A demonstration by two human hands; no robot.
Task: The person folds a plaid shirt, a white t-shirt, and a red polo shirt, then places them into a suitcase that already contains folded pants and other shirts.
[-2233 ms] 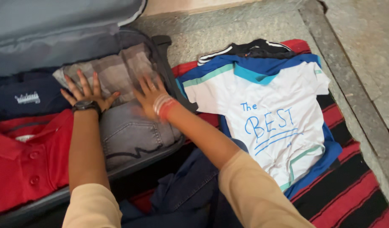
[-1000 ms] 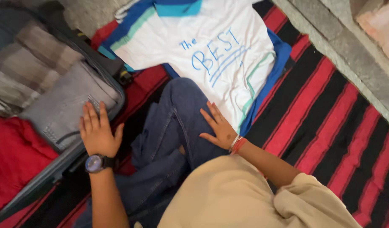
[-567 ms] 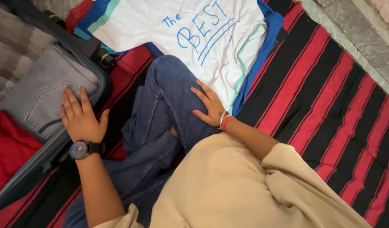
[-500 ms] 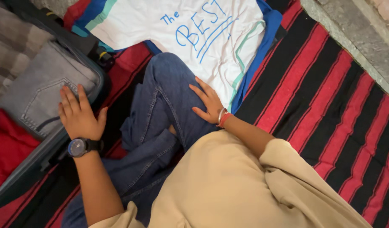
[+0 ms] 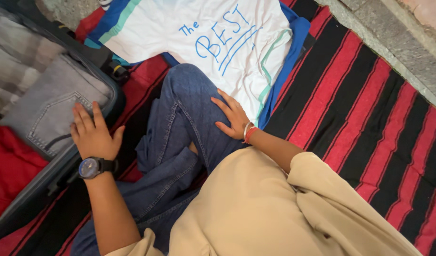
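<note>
My left hand (image 5: 92,135), with a dark wristwatch, lies flat with fingers spread on the corner of the open suitcase (image 5: 114,105), touching the folded grey jeans (image 5: 57,111) packed inside. My right hand (image 5: 233,116), with red and white bangles at the wrist, rests open on my knee in blue jeans (image 5: 182,109). It holds nothing. Just beyond that hand lies a white T-shirt (image 5: 203,38) with blue lettering, spread flat on top of a blue garment (image 5: 293,42).
The suitcase also holds a red shirt (image 5: 7,161) and a folded checked cloth (image 5: 19,66). A red-and-black striped mat (image 5: 364,114) covers the floor to the right, ending at a grey stone ledge (image 5: 393,42). My beige sleeve (image 5: 256,208) fills the lower middle.
Both hands came off the clothes in the suitcase; the left settled on its corner, the right on my knee. The view swung down and right. In the last half second almost nothing moved.
</note>
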